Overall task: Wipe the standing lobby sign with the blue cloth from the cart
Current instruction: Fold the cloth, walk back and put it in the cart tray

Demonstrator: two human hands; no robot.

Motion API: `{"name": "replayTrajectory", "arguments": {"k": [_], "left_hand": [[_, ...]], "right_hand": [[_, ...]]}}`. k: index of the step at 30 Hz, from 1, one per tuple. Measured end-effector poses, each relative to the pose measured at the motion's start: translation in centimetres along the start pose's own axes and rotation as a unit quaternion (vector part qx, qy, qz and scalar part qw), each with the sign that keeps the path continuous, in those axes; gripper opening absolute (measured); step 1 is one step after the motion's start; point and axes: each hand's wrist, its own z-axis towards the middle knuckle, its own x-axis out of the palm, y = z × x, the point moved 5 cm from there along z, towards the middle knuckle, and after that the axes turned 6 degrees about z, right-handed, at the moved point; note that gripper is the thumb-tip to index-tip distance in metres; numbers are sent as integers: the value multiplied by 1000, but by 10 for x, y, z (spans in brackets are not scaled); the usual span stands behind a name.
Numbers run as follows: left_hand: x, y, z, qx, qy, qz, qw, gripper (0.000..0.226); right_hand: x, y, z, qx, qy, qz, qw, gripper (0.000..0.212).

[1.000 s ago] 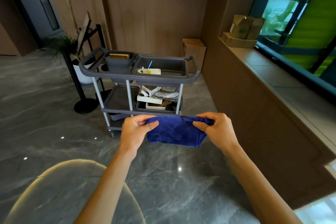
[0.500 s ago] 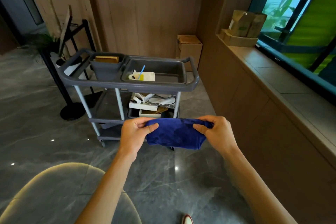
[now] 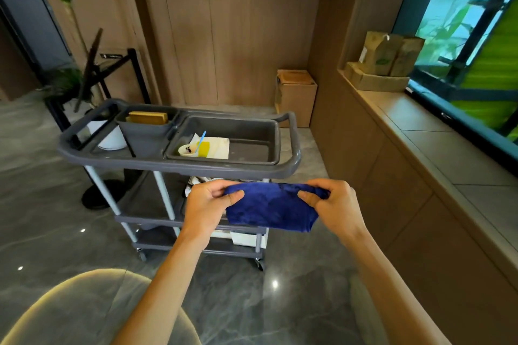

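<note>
I hold the folded blue cloth [image 3: 269, 206] stretched between both hands in front of my chest. My left hand [image 3: 206, 209] pinches its left edge, and my right hand [image 3: 335, 207] pinches its right edge. Just beyond the cloth stands the grey three-tier cart [image 3: 179, 161]. The standing lobby sign [image 3: 89, 70], a tilted board on a black stand with a round base, is behind the cart at the left, seen edge-on.
The cart's top holds a grey bin [image 3: 145, 129] and a tray [image 3: 252, 137] with a cup and paper. A cardboard box [image 3: 297, 95] sits by the wooden wall. A ledge [image 3: 420, 126] with paper bags runs along the right. A rounded chair back [image 3: 84, 305] lies near left.
The view has shifted so the cart appears closer and more to the left-centre. Both hands keep the same grip on the cloth.
</note>
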Motion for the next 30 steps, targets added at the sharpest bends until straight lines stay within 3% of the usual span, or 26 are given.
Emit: {"name": "replayTrajectory", "arguments": {"k": [11, 19, 23, 30], "left_hand": [[40, 5, 95, 14, -8, 117, 993, 18], [39, 29, 188, -6, 23, 64, 998, 18], [32, 38, 244, -19, 27, 48, 998, 17], [9, 40, 336, 7, 43, 73, 996, 14]], "right_hand": [[-4, -43, 101, 2, 19, -21, 1000, 12], [30, -51, 182, -7, 24, -36, 999, 20], [54, -55, 231, 4, 18, -38, 999, 12], [100, -56, 301, 16, 33, -24, 999, 14]]}}
